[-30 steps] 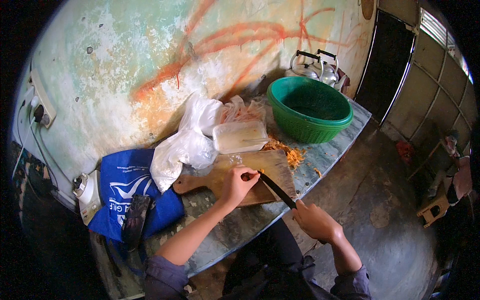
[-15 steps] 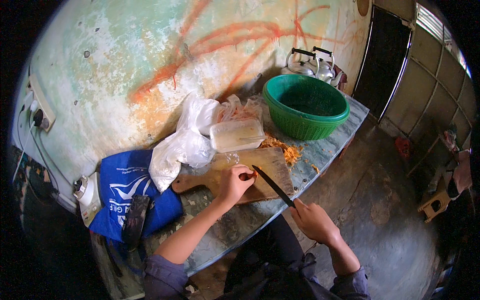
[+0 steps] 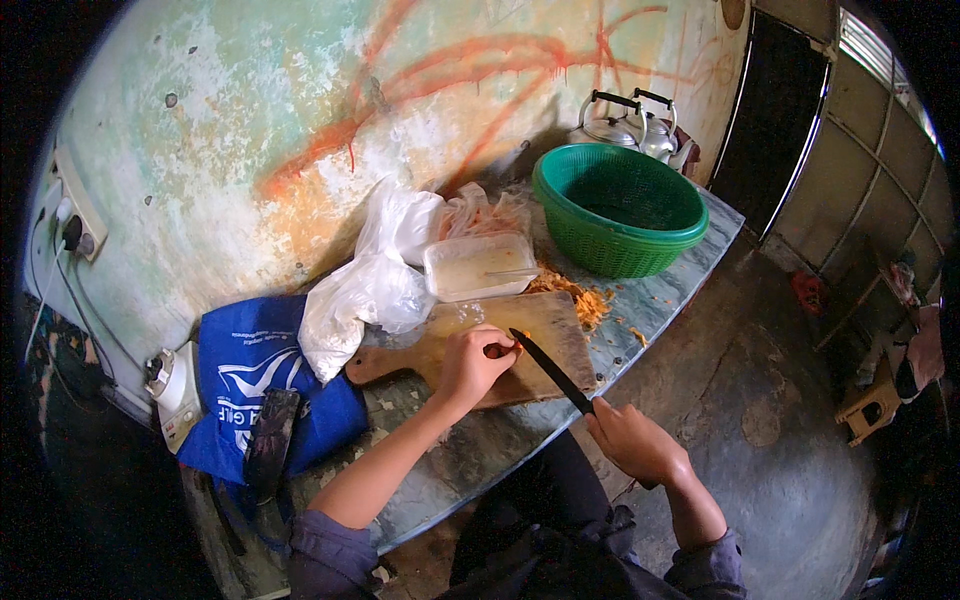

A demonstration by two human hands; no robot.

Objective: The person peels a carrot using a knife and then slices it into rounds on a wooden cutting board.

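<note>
A wooden cutting board (image 3: 545,322) lies on the marble counter (image 3: 660,300). My left hand (image 3: 470,362) rests on the board, fingers closed on a small orange piece of vegetable (image 3: 497,350). My right hand (image 3: 632,442) grips the handle of a long dark knife (image 3: 548,368), whose blade slants up to the left and meets the orange piece at my left fingertips. Orange shavings (image 3: 580,296) are piled at the board's far right edge.
A clear lidded plastic box (image 3: 478,266) and white plastic bags (image 3: 375,275) sit behind the board. A green basket (image 3: 620,205) and two metal kettles (image 3: 630,125) stand at the far right. A blue bag (image 3: 255,370) lies at the left, near wall sockets (image 3: 72,215).
The knife blade has shifted a little against the orange piece under my left fingers. Both hands stay at the same place on the board.
</note>
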